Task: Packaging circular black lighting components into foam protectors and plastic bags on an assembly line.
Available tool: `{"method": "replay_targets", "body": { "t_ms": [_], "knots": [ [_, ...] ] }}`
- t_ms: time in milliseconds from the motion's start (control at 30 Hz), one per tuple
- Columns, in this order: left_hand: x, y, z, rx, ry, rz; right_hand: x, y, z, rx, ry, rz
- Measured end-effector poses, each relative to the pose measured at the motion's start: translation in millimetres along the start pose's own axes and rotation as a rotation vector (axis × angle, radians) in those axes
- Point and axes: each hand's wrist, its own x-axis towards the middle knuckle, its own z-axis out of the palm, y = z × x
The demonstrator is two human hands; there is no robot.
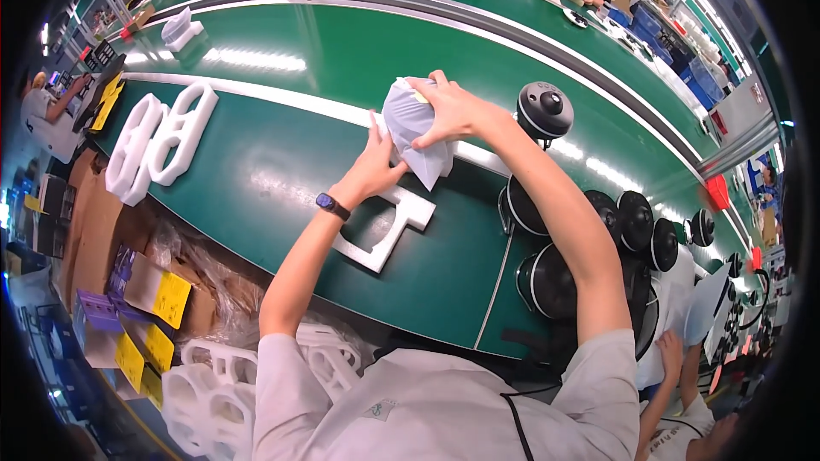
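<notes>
A rounded object in a pale grey-white bag [407,119] is held between my two hands, over the near edge of the green conveyor belt. My left hand [373,166] grips its lower left side, with a dark watch on the wrist. From the upper right, my right hand [450,109] clasps it, thumb low and fingers over the top. A loose corner of the bag hangs below. What the bag contains is hidden. Just beneath my left hand, a white foam frame [386,243] with a cut-out lies on the dark green table [265,179].
Two white foam frames [160,143] lie at the table's left. A bagged piece on foam [179,31] sits farther along the belt. Black dome-shaped units [636,220] crowd the right, one dome [545,109] standing on the belt. Below left are cartons and more foam. A co-worker's hand [670,350] is at lower right.
</notes>
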Motion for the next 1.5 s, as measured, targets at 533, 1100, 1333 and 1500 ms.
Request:
{"method": "replay_targets", "body": {
  "t_ms": [533,1100,1333,1500],
  "knots": [
    [25,-22,-17,-0.505,-0.107,-0.027,-11,-40,77,0.173,0.52,0.38],
    [124,-112,-70,-0.32,0.072,-0.204,160,28,52,0.666,0.525,0.213],
    [144,-172,-34,-0.679,0.144,-0.234,181,50,40,0.421,0.402,0.282],
    [88,-106,-63,0.156,0.487,-0.173,78,67,-64,-0.291,0.279,0.094]
  ]
}}
